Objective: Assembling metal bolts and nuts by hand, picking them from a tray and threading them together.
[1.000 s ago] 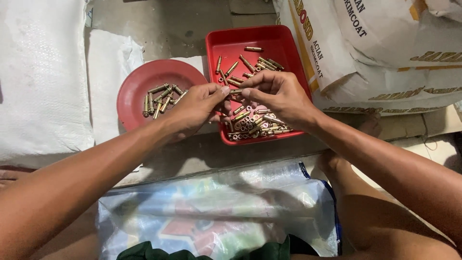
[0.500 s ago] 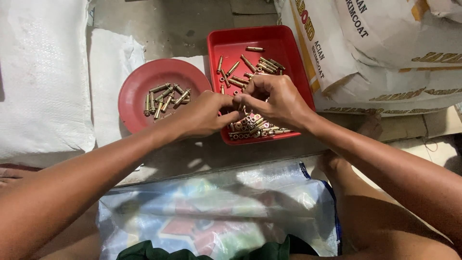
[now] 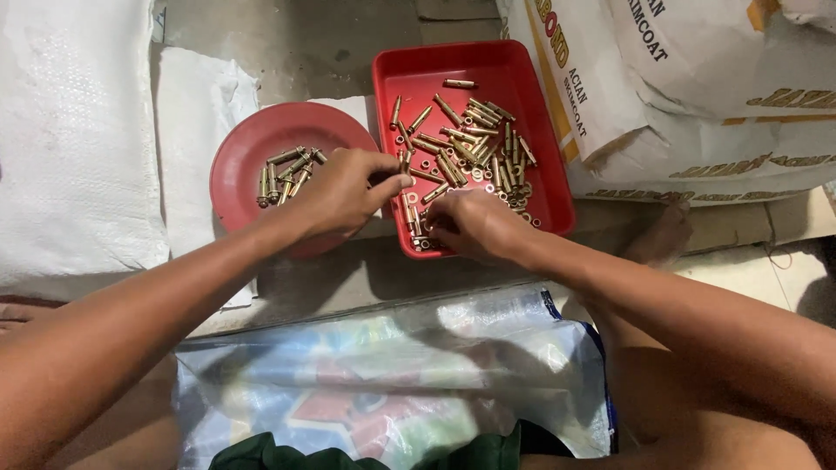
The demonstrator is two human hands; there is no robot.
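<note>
Two hands work over small brass pieces. The fingers (image 3: 394,181) of the left hand (image 3: 344,190) are pinched narrow at the seam between plate and tray; whether a piece sits between them I cannot tell, because the tips are too small to read. The fingers (image 3: 440,218) of the right hand (image 3: 475,228) are curled down into the near corner of the tray (image 3: 387,87), touching the loose pieces there; if they hold one is hidden under the knuckles.

Around the left hand is the round red plate (image 3: 239,161). On it lies a small group of brass pins (image 3: 286,172), about a dozen, close together near the middle of the plate. Around the right hand is the red rectangular tray, and in it lies the big heap (image 3: 475,144): many long pins mixed with small rings, spread over most of the bottom.

Judging from the two amounts, the sorting is in an early part. Only a small share is on the plate, and most pieces remain in the tray.

Both dishes stand on the concrete floor (image 3: 305,39). White sacks (image 3: 74,139) lie to the left, printed bags (image 3: 697,96) lean at the right, and a plastic sheet (image 3: 383,374) lies near the knees.
</note>
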